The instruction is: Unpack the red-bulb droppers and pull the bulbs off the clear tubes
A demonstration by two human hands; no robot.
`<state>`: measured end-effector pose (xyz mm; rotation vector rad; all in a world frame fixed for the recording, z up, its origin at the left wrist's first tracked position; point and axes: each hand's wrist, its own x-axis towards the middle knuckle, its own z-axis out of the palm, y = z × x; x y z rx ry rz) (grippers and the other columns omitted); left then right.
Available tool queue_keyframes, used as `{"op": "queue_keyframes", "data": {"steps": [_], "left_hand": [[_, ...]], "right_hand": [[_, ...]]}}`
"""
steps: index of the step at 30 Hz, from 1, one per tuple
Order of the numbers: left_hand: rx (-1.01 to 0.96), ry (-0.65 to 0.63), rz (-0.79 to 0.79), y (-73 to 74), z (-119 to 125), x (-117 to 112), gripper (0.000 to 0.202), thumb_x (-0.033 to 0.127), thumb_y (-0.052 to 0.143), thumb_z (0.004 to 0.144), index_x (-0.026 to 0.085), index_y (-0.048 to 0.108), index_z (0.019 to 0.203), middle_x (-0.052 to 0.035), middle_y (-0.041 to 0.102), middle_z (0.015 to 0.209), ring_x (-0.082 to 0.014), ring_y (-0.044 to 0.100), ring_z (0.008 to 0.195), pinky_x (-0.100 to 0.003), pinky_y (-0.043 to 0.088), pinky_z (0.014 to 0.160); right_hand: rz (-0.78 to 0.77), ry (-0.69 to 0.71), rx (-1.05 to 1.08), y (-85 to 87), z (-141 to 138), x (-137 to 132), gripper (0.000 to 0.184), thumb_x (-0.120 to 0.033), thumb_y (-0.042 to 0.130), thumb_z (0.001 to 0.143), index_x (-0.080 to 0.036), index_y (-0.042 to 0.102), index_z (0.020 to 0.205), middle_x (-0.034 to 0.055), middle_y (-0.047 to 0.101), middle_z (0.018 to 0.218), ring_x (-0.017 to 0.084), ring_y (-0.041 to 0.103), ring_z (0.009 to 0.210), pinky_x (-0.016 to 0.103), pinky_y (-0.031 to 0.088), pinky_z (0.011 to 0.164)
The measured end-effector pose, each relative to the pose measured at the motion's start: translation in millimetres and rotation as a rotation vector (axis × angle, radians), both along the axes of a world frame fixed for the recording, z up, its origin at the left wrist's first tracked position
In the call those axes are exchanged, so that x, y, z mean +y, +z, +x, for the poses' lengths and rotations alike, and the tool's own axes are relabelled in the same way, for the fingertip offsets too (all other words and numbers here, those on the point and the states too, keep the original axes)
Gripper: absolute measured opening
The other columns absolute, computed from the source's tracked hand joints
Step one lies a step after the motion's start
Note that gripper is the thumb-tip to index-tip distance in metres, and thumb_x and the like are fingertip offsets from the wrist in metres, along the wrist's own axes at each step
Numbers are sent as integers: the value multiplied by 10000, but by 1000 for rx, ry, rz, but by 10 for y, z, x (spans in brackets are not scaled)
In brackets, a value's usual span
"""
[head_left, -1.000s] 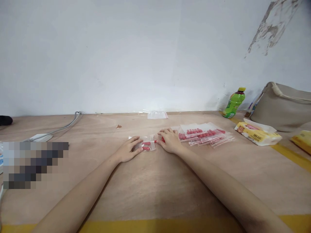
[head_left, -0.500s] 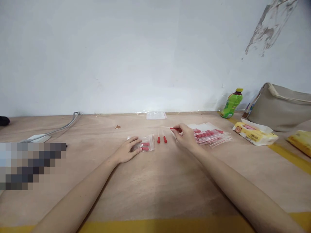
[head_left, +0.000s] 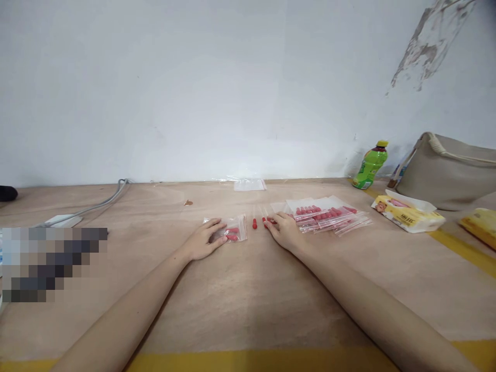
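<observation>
My left hand [head_left: 203, 240] lies with its fingers spread on a clear zip bag [head_left: 243, 230] that holds red-bulbed droppers [head_left: 232, 237]. To the right of this bag, a glass dropper [head_left: 254, 223] with a red rubber bulb rests on the table, its thin tube pointing to the wall. A second red bulb [head_left: 264, 220] shows just left of my right fingertips. My right hand [head_left: 285, 231] is closed in a pinch at table level on another dropper, mostly hidden by the fingers. Right beside it is a pile of zip bags [head_left: 329, 219] filled with red-bulbed droppers.
Against the wall lies a flat zip bag [head_left: 250, 185]. On the right are a green bottle [head_left: 371, 165], a yellow tissue pack [head_left: 408, 213], another yellow pack [head_left: 480, 227] and a beige bag [head_left: 445, 170]. A grey cable [head_left: 101, 204] runs along the left.
My right hand has moved left and down toward the loose droppers, bringing the dropper it pinched to the table beside them. The left hand stays on its bag.
</observation>
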<state>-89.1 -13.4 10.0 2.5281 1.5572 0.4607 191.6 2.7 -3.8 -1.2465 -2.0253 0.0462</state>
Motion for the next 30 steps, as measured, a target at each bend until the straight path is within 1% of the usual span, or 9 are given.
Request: {"op": "queue_keyframes", "data": {"steps": [3,5,11,14,17,19,23,26,30], "left_hand": [[21,0,9,-11,-1,9,580,591,355,806,243,441,1261,-66,347,1378,-257,304,1268,-441,198,1067],[26,-1,2,-10,-1,6,583,595,360,802,250,433,1266,-64,335,1385,-257,291,1275,-450,189,1068],[6,-30,-6,24,7,-28,591,590,376,797,223,453,1254,-76,345,1377,-253,324,1257,-412,260,1047],[4,-25,-6,32,17,-31,576,580,370,804,232,450,1256,-68,353,1373,-256,333,1250,-412,273,1039],[7,-18,3,22,25,-22,556,564,345,823,233,444,1259,-65,359,1369,-251,329,1251,-423,253,1046],[4,-12,10,10,26,-12,541,551,323,838,233,440,1260,-62,365,1365,-242,330,1251,-428,241,1050],[1,-13,16,-6,20,2,522,525,293,859,222,442,1257,-60,378,1357,-221,332,1250,-405,240,1054],[2,-22,25,-9,13,8,509,512,291,864,222,447,1253,-54,379,1357,-217,332,1250,-391,245,1054],[-10,-40,39,-15,7,16,498,501,298,868,217,453,1247,-52,391,1346,-207,347,1239,-364,260,1049]], "right_hand": [[39,8,-67,99,-114,-81,209,-284,463,838,-178,642,856,71,609,848,185,524,853,309,384,787],[37,61,-126,164,-251,-122,193,-272,482,824,-189,657,826,57,613,807,178,515,840,299,375,785],[-131,151,-234,306,-637,-123,188,-256,504,801,-270,686,844,26,635,872,178,521,878,300,357,792],[-173,166,-238,332,-670,-88,158,-306,544,777,-291,678,859,11,650,879,197,534,900,297,366,754],[-234,195,-220,315,-658,-50,197,-405,594,733,-276,665,863,-3,661,826,185,566,833,266,381,690],[-278,213,-208,288,-663,-25,163,-370,586,744,-258,662,834,-9,662,795,162,577,775,243,380,654],[-350,230,-192,233,-701,25,111,-209,543,757,-217,654,767,-11,649,717,123,567,663,213,363,583],[-398,262,-182,208,-708,65,63,-212,596,711,-192,642,748,-24,631,669,102,550,598,194,343,524],[-393,299,-166,222,-698,69,263,-344,682,647,-198,629,859,-25,632,781,107,563,675,195,369,569]]}}
